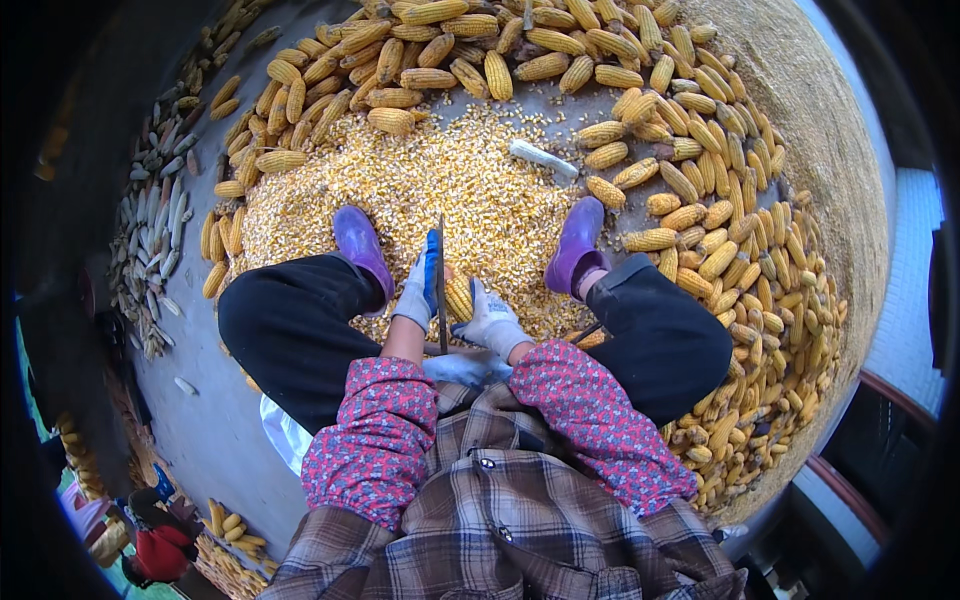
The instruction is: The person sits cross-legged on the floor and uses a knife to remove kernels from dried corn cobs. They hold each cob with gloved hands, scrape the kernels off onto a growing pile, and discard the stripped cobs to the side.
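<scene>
A corn cob with yellow kernels [458,294] lies against the right side of an upright, narrow metal bar [442,285] between my knees. My right hand [491,319], in a grey and blue work glove, is closed on the cob's near end. On the bar's left side is my left hand [421,285], in a like glove, its fingers extended along the bar; whether it touches the cob behind the bar is hidden. Loose kernels [480,210] are heaped on the floor between and beyond my purple boots. A bare pale cob [544,158] rests on the heap's far right edge.
Unshelled corn cobs [720,255] lie in piles ahead and along the right. Farther right spreads a broad bed of grain [810,97]. Bare cobs [161,217] are scattered at the left. A person in red [161,551] is at the lower left, beside more corn.
</scene>
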Motion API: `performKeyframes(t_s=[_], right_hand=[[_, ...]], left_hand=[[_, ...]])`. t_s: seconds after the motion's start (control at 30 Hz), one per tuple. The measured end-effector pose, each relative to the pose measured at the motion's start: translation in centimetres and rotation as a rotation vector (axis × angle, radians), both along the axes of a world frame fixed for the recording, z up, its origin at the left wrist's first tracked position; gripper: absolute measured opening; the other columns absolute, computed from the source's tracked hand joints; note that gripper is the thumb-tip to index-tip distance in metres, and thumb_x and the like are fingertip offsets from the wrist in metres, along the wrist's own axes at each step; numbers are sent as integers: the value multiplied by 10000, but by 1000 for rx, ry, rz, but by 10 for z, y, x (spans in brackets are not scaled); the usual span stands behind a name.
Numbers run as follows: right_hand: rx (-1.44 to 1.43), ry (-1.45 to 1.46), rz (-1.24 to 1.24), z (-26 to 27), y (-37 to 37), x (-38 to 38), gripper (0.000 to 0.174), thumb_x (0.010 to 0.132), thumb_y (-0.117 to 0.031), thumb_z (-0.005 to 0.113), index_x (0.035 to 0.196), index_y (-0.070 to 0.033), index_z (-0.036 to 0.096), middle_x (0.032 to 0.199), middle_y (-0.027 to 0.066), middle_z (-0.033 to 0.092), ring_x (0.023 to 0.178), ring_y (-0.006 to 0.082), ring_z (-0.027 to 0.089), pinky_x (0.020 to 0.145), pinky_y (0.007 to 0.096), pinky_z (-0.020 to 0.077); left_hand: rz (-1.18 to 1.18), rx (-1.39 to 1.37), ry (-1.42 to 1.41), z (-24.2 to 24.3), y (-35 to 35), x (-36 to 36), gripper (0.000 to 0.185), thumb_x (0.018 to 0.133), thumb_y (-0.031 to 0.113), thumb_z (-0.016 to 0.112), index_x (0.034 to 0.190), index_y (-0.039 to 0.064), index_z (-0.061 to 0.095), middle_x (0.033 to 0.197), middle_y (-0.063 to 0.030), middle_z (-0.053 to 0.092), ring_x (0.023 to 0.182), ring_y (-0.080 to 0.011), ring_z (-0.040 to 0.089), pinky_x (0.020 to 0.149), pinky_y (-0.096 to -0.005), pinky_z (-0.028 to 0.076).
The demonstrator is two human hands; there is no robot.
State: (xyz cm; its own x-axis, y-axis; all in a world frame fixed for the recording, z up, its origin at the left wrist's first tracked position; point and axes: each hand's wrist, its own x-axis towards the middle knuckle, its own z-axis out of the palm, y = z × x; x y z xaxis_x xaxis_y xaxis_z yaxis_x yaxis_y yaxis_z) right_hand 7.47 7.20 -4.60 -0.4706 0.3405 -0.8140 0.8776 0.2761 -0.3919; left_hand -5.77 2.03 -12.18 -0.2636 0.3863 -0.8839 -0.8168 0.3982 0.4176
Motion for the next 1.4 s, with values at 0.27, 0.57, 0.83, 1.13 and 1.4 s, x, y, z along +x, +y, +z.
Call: performKeyframes(t_s=[0.27,0.57,0.83,1.13,1.4], right_hand=[[110,9,87,8,-12,0,1017,641,-383,757,1414,-154,136,1290,235,394,1168,365,441,958,403,389],[38,199,-285,-40,-15,12,892,526,-358,815,1257,-43,414,1109,172,579,1007,281,572,878,343,446],[43,123,-205,-13,-13,3,812,551,-374,773,1213,-28,456,1089,199,583,1019,317,562,878,349,446],[110,57,64,-6,-5,-5,909,671,-358,714,1370,-43,226,1228,200,500,1124,317,498,947,367,401],[93,4,58,14,2,4,892,659,-337,695,1361,-32,236,1161,194,542,1054,313,542,908,354,426]], left_hand=[[-182,-125,265,-3,-8,10,604,701,624,627,995,101,558,901,-46,486,830,-179,418,715,-348,338],[17,55,233,-18,2,16,372,760,473,651,627,133,578,547,31,481,501,-101,393,475,-289,309],[-29,157,64,-23,-9,3,371,769,511,628,680,167,519,551,0,457,476,-143,421,469,-317,351],[-135,26,20,-32,-13,-2,703,754,518,646,1302,152,400,1202,-62,509,1062,-195,492,877,-393,411],[30,-3,145,-21,-1,12,343,752,399,702,863,81,640,711,-14,572,614,-141,539,571,-300,441]])
